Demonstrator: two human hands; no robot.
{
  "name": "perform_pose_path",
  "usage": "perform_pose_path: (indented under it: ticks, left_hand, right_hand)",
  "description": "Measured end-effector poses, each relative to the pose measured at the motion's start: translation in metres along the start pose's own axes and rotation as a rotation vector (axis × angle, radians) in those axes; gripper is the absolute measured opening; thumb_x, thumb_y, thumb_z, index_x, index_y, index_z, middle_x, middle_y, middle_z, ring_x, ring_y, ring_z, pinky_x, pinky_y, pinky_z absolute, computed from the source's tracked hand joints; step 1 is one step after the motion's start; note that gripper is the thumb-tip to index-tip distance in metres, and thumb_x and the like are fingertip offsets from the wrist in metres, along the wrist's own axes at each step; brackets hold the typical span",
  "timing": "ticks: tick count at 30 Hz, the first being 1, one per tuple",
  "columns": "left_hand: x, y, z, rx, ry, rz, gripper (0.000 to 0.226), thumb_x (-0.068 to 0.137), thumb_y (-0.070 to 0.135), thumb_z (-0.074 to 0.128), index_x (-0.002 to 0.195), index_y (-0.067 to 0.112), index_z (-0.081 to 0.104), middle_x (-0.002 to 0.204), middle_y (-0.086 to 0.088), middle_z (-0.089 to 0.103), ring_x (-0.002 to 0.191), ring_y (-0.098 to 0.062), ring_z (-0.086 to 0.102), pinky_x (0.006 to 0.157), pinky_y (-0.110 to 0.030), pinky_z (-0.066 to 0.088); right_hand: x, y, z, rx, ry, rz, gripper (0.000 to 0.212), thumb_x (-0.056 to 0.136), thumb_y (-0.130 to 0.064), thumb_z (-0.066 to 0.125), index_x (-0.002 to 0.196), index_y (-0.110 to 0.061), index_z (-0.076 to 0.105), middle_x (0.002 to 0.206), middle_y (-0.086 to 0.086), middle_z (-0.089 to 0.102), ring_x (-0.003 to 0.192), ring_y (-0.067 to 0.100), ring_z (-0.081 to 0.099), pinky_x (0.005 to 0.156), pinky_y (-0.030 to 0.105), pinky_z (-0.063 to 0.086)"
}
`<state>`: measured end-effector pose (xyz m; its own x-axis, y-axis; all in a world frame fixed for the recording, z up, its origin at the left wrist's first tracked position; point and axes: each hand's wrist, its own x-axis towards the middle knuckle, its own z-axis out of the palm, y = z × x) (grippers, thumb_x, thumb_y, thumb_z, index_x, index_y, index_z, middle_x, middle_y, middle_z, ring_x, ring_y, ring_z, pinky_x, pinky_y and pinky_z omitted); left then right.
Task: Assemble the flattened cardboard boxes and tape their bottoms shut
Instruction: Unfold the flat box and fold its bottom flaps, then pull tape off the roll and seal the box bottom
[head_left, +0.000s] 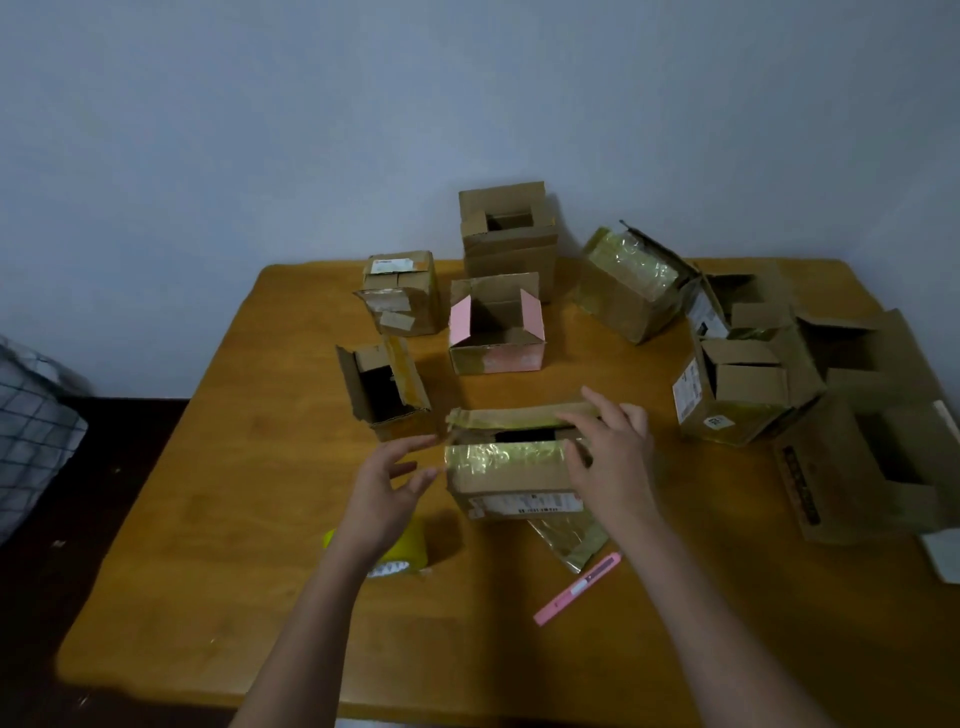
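Note:
A small cardboard box with shiny tape and a shipping label stands on the wooden table in front of me. Its two top flaps leave a dark gap between them. My right hand rests on the box's right end, fingers spread over the far flap and thumb on the near flap. My left hand hovers open just left of the box, fingers straight, not touching it. A yellow tape roll lies under my left wrist, partly hidden. A pink utility knife lies near my right forearm.
Several assembled cardboard boxes ring the table's far side: an open pink-lined box, a tall box, a taped box, a tipped box. More boxes crowd the right edge. A loose shiny flap lies under the near box.

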<state>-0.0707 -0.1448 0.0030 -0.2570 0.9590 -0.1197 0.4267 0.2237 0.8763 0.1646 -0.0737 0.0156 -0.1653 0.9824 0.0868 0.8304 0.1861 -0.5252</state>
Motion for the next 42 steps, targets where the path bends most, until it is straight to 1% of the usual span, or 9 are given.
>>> perform_pose_path:
  ticks: [10, 14, 17, 23, 27, 31, 34, 39, 42]
  left_hand:
    - [-0.042, -0.056, -0.05, 0.21, -0.026, -0.208, 0.061, 0.078, 0.019, 0.08, 0.133, 0.024, 0.055, 0.142, -0.002, 0.046, 0.134, -0.022, 0.041, 0.099, -0.033, 0.039]
    - [-0.046, -0.073, -0.045, 0.229, -0.143, -0.236, 0.067, 0.078, 0.013, 0.079, 0.138, 0.024, 0.05, 0.146, -0.004, 0.041, 0.138, -0.023, 0.036, 0.105, -0.033, 0.034]
    - [-0.046, -0.084, -0.046, 0.201, -0.115, -0.213, 0.064, 0.078, 0.011, 0.079, 0.133, 0.028, 0.053, 0.141, -0.003, 0.045, 0.134, -0.022, 0.04, 0.1, -0.027, 0.034]
    - [-0.051, -0.101, -0.054, 0.062, -0.087, -0.186, 0.072, 0.073, 0.024, 0.082, 0.135, 0.037, 0.049, 0.138, 0.011, 0.043, 0.129, -0.007, 0.035, 0.101, -0.029, 0.033]
    - [-0.057, -0.112, -0.056, -0.045, -0.094, -0.156, 0.067, 0.071, 0.026, 0.081, 0.13, 0.045, 0.055, 0.133, 0.027, 0.05, 0.128, 0.002, 0.042, 0.105, -0.033, 0.04]
    - [-0.061, -0.118, -0.058, -0.121, -0.048, -0.195, 0.059, 0.073, 0.02, 0.077, 0.12, 0.051, 0.061, 0.127, 0.032, 0.056, 0.127, 0.003, 0.046, 0.108, -0.038, 0.041]
    - [-0.065, -0.122, -0.062, -0.231, 0.018, -0.249, 0.056, 0.078, 0.002, 0.074, 0.121, 0.034, 0.058, 0.126, 0.022, 0.053, 0.127, -0.015, 0.046, 0.104, -0.046, 0.045]
    - [-0.073, -0.127, -0.076, -0.444, 0.113, -0.378, 0.056, 0.08, -0.01, 0.067, 0.122, 0.027, 0.056, 0.128, 0.0, 0.052, 0.114, -0.023, 0.053, 0.066, -0.025, 0.059]
    - [-0.075, -0.133, -0.077, -0.484, 0.102, -0.386, 0.056, 0.08, -0.01, 0.067, 0.12, 0.028, 0.058, 0.125, 0.005, 0.055, 0.109, -0.019, 0.055, 0.072, -0.032, 0.058]
  right_hand:
    - [-0.019, -0.044, 0.031, -0.135, 0.215, -0.114, 0.02, 0.085, -0.013, 0.065, 0.102, -0.016, 0.073, 0.134, 0.002, 0.059, 0.13, 0.024, 0.04, 0.112, 0.054, 0.027]
    - [-0.034, -0.066, 0.043, 0.18, 0.251, -0.369, 0.028, 0.085, -0.002, 0.05, 0.101, -0.007, 0.072, 0.111, 0.005, 0.068, 0.107, 0.017, 0.053, 0.097, 0.026, 0.044]
    - [-0.061, -0.081, 0.063, 0.316, -0.018, -0.479, 0.028, 0.086, 0.002, 0.052, 0.103, -0.009, 0.071, 0.103, 0.003, 0.068, 0.093, 0.012, 0.062, 0.088, 0.019, 0.051]
    - [-0.087, -0.061, 0.135, 0.318, -0.524, 0.034, 0.05, 0.096, -0.012, 0.056, 0.143, -0.025, 0.044, 0.137, 0.0, 0.052, 0.114, 0.01, 0.055, 0.098, 0.023, 0.045]
    - [-0.085, -0.054, 0.167, 0.417, -0.679, 0.179, 0.074, 0.09, -0.014, 0.066, 0.151, -0.03, 0.027, 0.143, -0.002, 0.041, 0.107, 0.007, 0.054, 0.094, 0.023, 0.044]
    - [-0.088, -0.052, 0.194, 0.325, -0.709, 0.273, 0.081, 0.086, -0.019, 0.073, 0.152, -0.017, 0.027, 0.158, 0.005, 0.016, 0.137, 0.023, 0.037, 0.113, 0.039, 0.035]
    - [-0.09, -0.051, 0.199, 0.275, -0.656, 0.216, 0.068, 0.086, -0.027, 0.072, 0.145, -0.013, 0.042, 0.141, 0.001, 0.03, 0.129, 0.019, 0.04, 0.108, 0.03, 0.036]
    - [-0.092, -0.056, 0.205, 0.244, -0.537, 0.184, 0.041, 0.086, -0.03, 0.071, 0.126, -0.025, 0.062, 0.111, -0.011, 0.036, 0.103, 0.01, 0.047, 0.085, 0.023, 0.042]
    - [-0.09, -0.061, 0.207, 0.229, -0.52, 0.173, 0.041, 0.088, -0.029, 0.07, 0.128, -0.027, 0.06, 0.111, -0.011, 0.036, 0.102, 0.011, 0.049, 0.082, 0.025, 0.044]
